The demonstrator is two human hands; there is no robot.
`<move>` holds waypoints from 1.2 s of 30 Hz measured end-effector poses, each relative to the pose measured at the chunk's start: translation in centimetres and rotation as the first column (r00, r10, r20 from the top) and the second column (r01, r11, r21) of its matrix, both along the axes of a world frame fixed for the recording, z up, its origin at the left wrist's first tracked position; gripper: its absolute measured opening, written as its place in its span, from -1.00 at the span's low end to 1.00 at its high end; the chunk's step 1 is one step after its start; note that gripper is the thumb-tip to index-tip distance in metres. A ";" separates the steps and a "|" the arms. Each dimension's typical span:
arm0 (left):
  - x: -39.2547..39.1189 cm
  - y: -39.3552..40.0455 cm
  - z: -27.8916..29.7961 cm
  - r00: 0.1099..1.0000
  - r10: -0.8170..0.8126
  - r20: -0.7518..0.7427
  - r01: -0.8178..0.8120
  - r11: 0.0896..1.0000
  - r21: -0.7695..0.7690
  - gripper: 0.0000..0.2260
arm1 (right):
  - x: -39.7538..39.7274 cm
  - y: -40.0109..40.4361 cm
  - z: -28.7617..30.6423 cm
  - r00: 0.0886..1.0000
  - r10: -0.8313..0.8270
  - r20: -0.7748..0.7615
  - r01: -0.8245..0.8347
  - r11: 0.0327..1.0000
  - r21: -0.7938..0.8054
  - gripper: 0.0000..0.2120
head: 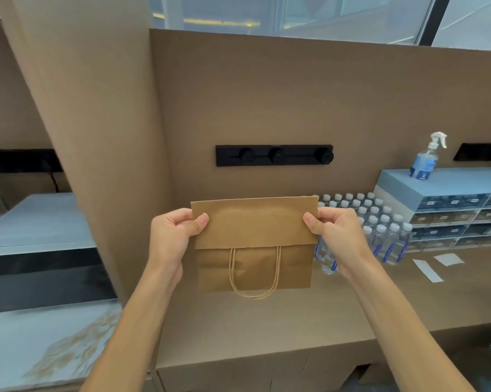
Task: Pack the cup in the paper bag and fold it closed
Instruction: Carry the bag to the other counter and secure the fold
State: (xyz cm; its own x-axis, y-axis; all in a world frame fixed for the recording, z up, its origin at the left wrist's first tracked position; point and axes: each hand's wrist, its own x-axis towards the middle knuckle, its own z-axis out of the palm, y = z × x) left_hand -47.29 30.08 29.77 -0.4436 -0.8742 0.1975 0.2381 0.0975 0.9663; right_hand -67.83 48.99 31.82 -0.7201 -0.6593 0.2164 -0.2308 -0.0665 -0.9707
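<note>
Bag: paper bag [254, 244], flat, light, creases easily.
Hands: left hand [172, 236] and right hand [333, 233] pinch its folded top's side edges.
Cup: unseen.

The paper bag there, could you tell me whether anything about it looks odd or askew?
Nothing stands out. The paper bag is held flat by the left hand and right hand, flap folded fairly evenly, handles hanging below.

Flat brown paper bag [254, 267], top folded over, handles dangling.
</note>
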 end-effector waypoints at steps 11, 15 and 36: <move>-8.0 -6.4 -5.0 0.995 -0.031 0.097 0.026 0.998 0.054 -0.89 | -8.5 -6.2 -5.6 0.999 0.041 0.031 -0.044 0.993 0.109 -0.76; -9.8 -8.1 -8.0 0.987 -0.036 0.155 0.025 0.997 0.075 -0.87 | -11.1 -7.9 -8.7 0.996 0.079 0.049 -0.087 0.980 0.179 -0.77; -12.2 -6.5 -26.5 0.693 -0.048 0.719 -0.089 0.984 0.151 -0.83 | -15.7 -9.5 -27.9 0.962 0.148 0.231 -0.267 0.694 0.668 -0.79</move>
State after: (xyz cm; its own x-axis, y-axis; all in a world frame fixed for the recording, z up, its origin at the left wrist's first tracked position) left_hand -59.45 23.55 3.24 -0.3709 -0.8728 -0.3173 -0.5349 -0.0785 0.8412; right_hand -83.54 39.50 3.95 -0.5298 -0.7165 -0.4537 -0.1445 0.6034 -0.7842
